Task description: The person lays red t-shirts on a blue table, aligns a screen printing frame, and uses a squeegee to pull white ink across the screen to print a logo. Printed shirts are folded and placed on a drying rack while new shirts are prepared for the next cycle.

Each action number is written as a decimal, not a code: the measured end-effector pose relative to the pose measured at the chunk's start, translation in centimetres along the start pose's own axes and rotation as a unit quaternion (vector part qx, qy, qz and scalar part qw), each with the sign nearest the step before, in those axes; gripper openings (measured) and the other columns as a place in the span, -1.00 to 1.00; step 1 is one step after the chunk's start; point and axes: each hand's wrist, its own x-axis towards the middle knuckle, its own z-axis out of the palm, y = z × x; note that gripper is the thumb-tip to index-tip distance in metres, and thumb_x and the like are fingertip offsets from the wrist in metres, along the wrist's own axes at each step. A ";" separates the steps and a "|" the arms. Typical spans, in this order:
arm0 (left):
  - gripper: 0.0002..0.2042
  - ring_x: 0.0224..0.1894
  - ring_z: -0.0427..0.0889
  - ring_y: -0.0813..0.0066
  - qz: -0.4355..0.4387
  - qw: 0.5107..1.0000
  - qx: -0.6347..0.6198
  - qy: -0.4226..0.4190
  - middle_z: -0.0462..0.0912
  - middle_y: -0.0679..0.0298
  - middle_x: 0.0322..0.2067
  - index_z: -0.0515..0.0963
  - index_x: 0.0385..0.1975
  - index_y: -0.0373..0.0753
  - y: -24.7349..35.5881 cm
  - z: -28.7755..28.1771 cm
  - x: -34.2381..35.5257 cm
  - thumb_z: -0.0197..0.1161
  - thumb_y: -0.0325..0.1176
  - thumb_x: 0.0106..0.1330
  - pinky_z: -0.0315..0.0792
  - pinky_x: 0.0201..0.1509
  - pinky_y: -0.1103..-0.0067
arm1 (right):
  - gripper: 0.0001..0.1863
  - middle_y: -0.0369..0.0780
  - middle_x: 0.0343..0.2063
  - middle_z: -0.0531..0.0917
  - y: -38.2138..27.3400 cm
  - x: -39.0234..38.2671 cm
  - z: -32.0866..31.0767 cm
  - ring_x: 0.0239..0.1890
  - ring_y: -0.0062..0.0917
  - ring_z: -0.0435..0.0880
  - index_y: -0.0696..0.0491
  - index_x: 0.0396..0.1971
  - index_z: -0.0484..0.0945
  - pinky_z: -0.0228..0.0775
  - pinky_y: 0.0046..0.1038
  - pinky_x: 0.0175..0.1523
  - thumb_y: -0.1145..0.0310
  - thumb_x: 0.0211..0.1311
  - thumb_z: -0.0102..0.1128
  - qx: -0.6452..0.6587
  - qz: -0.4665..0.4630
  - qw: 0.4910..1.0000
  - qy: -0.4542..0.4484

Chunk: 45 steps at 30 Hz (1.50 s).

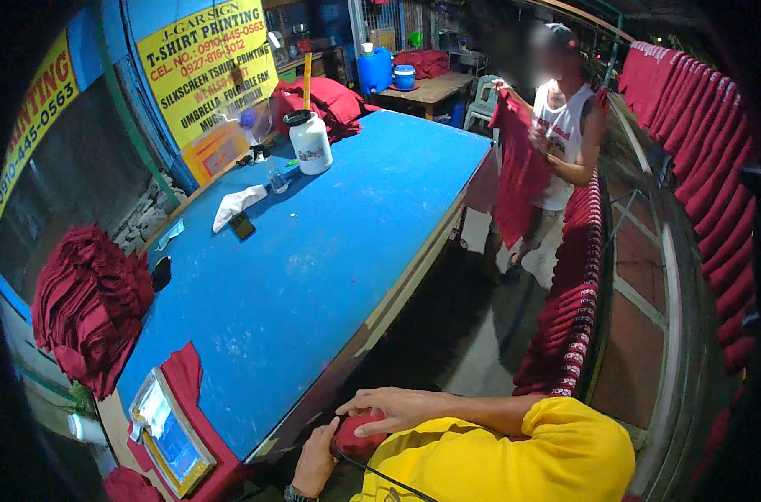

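Note:
Close to my body, beyond the near edge of the blue table, both hands hold a rounded dark red thing (358, 438), whose kind I cannot make out. Over its top my right hand (390, 408) lies with curved fingers and thumb. My left hand (317, 458), a dark watch on its wrist, grips the left side, its fingers partly hidden. A thin black cord (389, 478) runs from there across my yellow shirt. To the left, a wood-edged printing screen (176, 439) rests on a dark red shirt (217, 448) at the table's corner.
The long blue table (313, 259) carries a white jar (312, 149), a phone (241, 226), a white cloth (236, 205) and red shirt piles (92, 305). A person (564, 117) holds up a red shirt (518, 163) at the far right. Hanging shirts (568, 326) line the right side.

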 end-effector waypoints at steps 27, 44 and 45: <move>-0.64 -0.34 0.73 -0.16 -0.090 0.935 0.154 0.305 0.71 -0.20 -0.40 0.64 -0.19 -0.44 10.9 -19.1 -1.5 0.13 -0.67 -0.05 0.53 -0.22 0.25 | -0.54 -0.02 -0.13 0.75 -9.3 13.3 4.8 -0.09 -0.16 0.80 0.13 0.15 0.52 0.63 -0.17 -0.01 0.34 0.32 0.44 -0.107 -0.242 0.960 0.096; -0.81 -0.18 0.71 -0.18 -0.009 0.935 0.089 0.343 0.76 -0.01 -0.29 0.70 -0.09 -0.22 -7.6 -7.0 -1.4 0.32 -0.45 0.33 0.53 -0.14 0.21 | -0.64 -0.06 -0.36 0.60 -7.3 6.0 -5.3 -0.27 -0.13 0.65 0.12 -0.04 0.49 0.53 -0.20 -0.06 0.20 0.45 0.41 -0.222 -0.132 0.913 0.316; -0.78 -0.17 0.74 -0.01 -0.033 0.943 0.019 0.330 0.78 0.02 -0.25 0.72 -0.07 -0.24 -7.5 -7.4 -1.8 0.26 -0.52 0.34 0.55 -0.10 0.28 | -0.59 -0.06 -0.33 0.60 -6.6 5.1 -5.8 -0.26 -0.12 0.65 0.11 -0.01 0.47 0.53 -0.19 -0.05 0.18 0.40 0.46 -0.262 -0.163 0.895 0.324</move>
